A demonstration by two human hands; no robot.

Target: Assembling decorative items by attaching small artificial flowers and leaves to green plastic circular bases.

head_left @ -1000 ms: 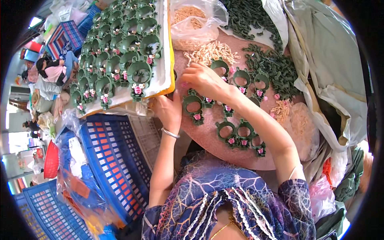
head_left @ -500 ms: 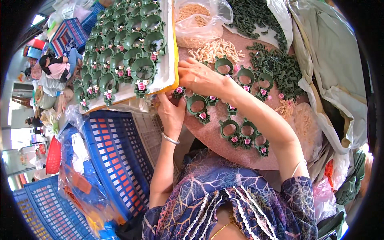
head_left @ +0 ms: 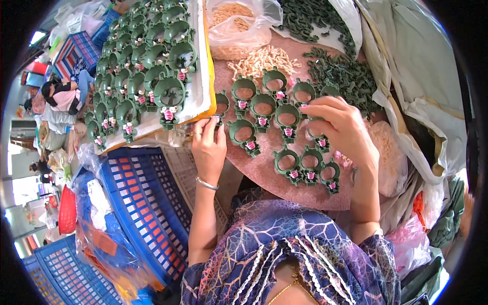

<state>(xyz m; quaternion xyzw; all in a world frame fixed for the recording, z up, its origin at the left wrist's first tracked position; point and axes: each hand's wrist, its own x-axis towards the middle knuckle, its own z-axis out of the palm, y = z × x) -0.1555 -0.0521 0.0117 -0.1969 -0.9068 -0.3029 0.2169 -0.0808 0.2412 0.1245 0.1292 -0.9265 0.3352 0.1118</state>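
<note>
- And here's the left hand (head_left: 207,145), just off centre towards 10 o'clock, a silver bangle (head_left: 207,184) round its wrist; its fingers reach up to the lower end of one green ring piece (head_left: 226,103), by the edge of the tray; whether they pinch it, one cannot tell!
- Over at 2 o'clock, the right hand (head_left: 345,127) arches above the worktop (head_left: 264,171), fingers curled and bunched, their tips beside the loose ring pieces (head_left: 262,121); whether anything is pinched between them, one cannot tell from here!
- What a cluster on that pink surface: the loose ring pieces lie between and below the two hands, each with a pink-and-white figure at its base; three sit together towards the worktop's 6 o'clock edge!
- Up at 11 o'clock, the white, yellow-edged tray (head_left: 202,81) carries crowded rows of finished-looking green rings (head_left: 169,96);
- At 12 o'clock, a pile of pale sticks (head_left: 267,62) below a clear bag (head_left: 239,38); a heap of dark green parts (head_left: 339,76) at 1 to 2 o'clock;
- Down at 8 o'clock, a blue lattice basket (head_left: 145,203) tilts beside the left forearm; a seated person (head_left: 65,95) is in the background at 10 o'clock!
</note>
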